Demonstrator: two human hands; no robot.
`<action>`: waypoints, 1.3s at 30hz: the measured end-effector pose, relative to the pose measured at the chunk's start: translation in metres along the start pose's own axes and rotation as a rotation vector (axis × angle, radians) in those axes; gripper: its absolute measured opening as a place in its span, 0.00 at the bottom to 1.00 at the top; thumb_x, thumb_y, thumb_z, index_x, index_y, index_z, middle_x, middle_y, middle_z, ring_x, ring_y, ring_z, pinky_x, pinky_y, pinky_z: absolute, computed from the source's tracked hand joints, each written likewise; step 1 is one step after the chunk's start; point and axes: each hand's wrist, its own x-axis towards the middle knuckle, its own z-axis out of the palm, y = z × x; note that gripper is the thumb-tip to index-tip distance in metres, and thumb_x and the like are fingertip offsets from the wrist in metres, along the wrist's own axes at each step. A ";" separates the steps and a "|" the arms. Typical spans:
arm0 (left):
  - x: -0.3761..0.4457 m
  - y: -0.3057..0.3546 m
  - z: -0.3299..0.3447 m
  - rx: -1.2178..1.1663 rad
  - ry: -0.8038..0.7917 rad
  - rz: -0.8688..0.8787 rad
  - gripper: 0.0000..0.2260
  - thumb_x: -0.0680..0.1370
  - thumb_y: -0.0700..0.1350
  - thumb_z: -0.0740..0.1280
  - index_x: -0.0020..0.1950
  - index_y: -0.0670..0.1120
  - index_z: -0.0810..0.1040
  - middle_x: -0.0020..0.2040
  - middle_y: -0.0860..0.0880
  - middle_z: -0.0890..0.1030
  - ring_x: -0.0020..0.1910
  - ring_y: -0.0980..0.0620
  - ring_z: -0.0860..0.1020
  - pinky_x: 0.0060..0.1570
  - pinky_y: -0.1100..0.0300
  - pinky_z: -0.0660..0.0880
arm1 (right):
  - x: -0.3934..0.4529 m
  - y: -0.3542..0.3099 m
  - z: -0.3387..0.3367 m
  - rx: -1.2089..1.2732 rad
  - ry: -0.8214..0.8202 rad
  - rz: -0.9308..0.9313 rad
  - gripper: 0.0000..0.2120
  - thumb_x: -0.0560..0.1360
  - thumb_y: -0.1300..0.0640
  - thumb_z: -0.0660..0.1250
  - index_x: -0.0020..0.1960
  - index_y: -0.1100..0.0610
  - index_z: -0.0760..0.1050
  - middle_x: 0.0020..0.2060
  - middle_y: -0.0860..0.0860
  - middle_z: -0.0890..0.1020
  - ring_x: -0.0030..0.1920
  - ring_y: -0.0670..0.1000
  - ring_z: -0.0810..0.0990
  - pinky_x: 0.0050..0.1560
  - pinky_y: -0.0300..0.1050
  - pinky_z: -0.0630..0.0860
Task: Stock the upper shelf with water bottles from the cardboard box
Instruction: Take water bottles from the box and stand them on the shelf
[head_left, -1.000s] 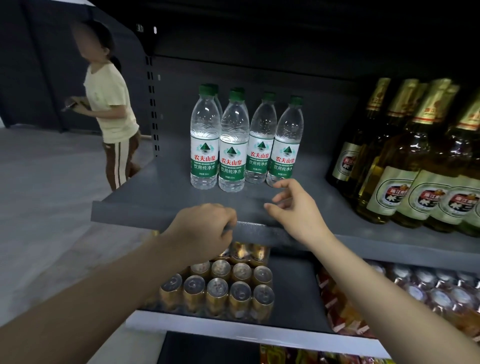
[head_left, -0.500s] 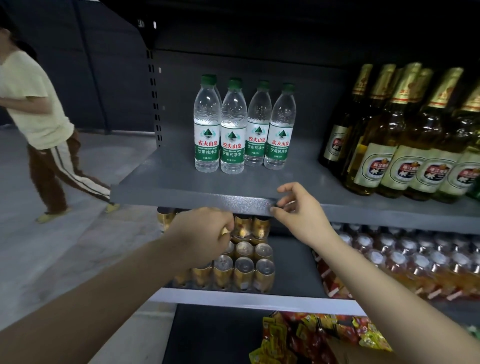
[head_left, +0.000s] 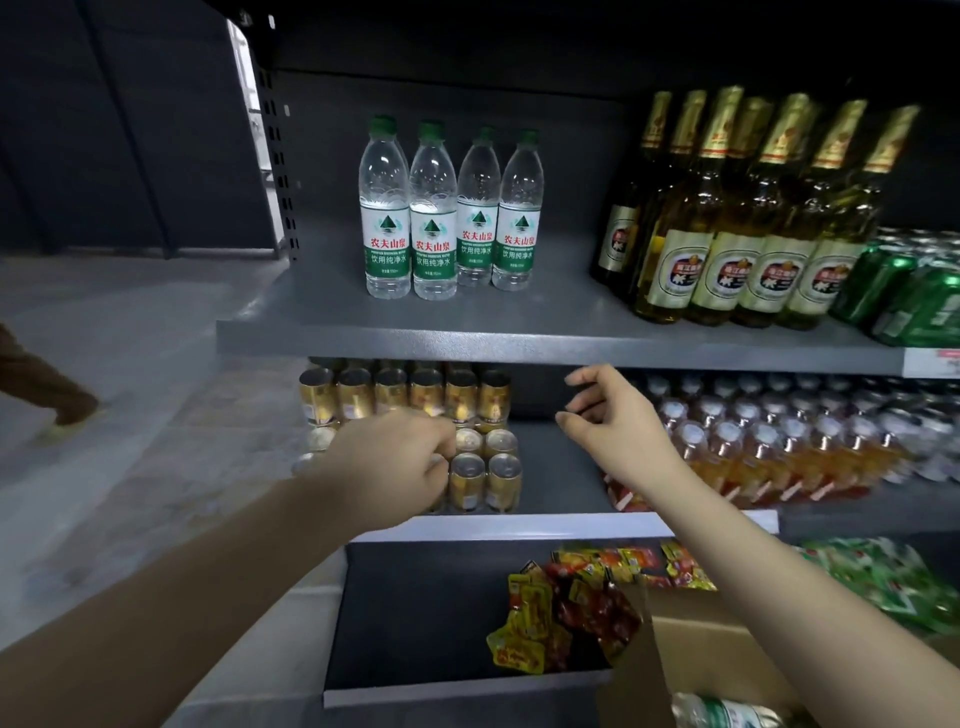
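Several clear water bottles (head_left: 434, 213) with green caps and green labels stand upright in a tight group on the grey upper shelf (head_left: 519, 343). Below that shelf's front edge, my left hand (head_left: 395, 462) hovers with its fingers curled in and nothing in it. My right hand (head_left: 618, 421) is beside it, fingers loosely apart and bare. The cardboard box (head_left: 701, 654) sits at the bottom right, partly behind my right forearm. One water bottle (head_left: 727, 714) lies inside it at the frame's lower edge.
Amber beer bottles (head_left: 737, 218) and green cans (head_left: 914, 296) fill the upper shelf's right side. Gold cans (head_left: 467, 395) and bottled drinks (head_left: 779, 441) occupy the shelf below. Snack packets (head_left: 566, 608) lie on the lowest shelf. A person's leg (head_left: 47, 384) shows at the far left.
Both hands have dropped from the upper shelf's front edge to below it. My view has tilted down, so the box now shows. The person at the left has walked almost out of frame.
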 end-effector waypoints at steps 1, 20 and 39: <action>-0.004 0.005 0.001 -0.003 0.001 0.001 0.09 0.77 0.46 0.57 0.54 0.52 0.74 0.54 0.54 0.78 0.52 0.51 0.75 0.44 0.58 0.72 | -0.006 0.002 -0.003 -0.009 -0.001 0.006 0.14 0.72 0.62 0.69 0.53 0.52 0.69 0.39 0.50 0.75 0.36 0.47 0.74 0.44 0.43 0.72; -0.022 0.103 0.024 0.005 -0.029 0.089 0.10 0.77 0.46 0.57 0.54 0.53 0.75 0.52 0.55 0.78 0.51 0.52 0.75 0.33 0.63 0.65 | -0.086 0.051 -0.083 -0.060 0.033 0.111 0.12 0.72 0.63 0.66 0.54 0.54 0.69 0.39 0.49 0.76 0.36 0.46 0.74 0.37 0.33 0.69; -0.010 0.265 0.059 -0.026 -0.048 0.066 0.11 0.78 0.47 0.57 0.60 0.53 0.73 0.59 0.54 0.76 0.57 0.53 0.74 0.47 0.58 0.72 | -0.139 0.141 -0.219 -0.120 -0.060 0.134 0.10 0.74 0.62 0.66 0.53 0.53 0.70 0.42 0.54 0.78 0.39 0.49 0.75 0.40 0.43 0.73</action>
